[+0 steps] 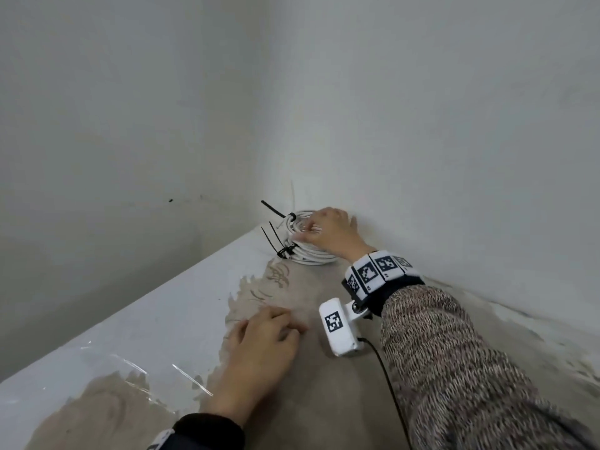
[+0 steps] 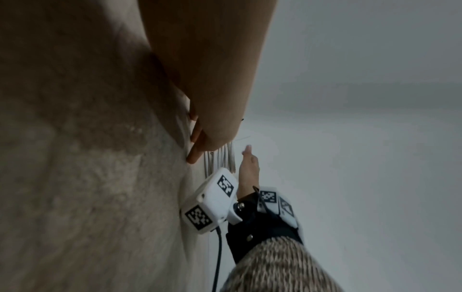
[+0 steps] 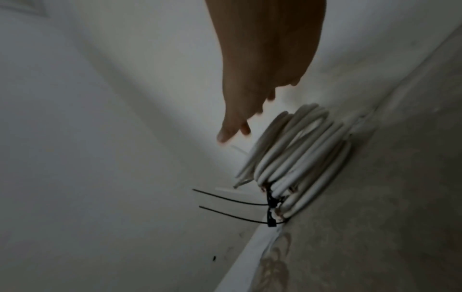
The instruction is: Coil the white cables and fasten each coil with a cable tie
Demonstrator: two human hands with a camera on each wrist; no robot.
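Far back in the corner, where the table (image 1: 181,319) meets the wall (image 1: 422,125), sits the stack of white coils (image 1: 311,253), each cinched with a black cable tie (image 1: 285,251) whose tail sticks out to the left. My right hand (image 1: 329,233) is over the top coil; the fingers (image 3: 233,126) are loosely spread just above the cables, gripping nothing as far as I can see, though the head view cannot settle whether they touch. My left hand (image 1: 263,344) rests palm-down on the worn tabletop nearer to me, fingers gently curled and holding nothing that I can make out. I judge this to be the setting-down step, a tied coil placed on the pile. Next, I would draw the right hand clear without nudging the stack, then look for any loose cable; none is in view.
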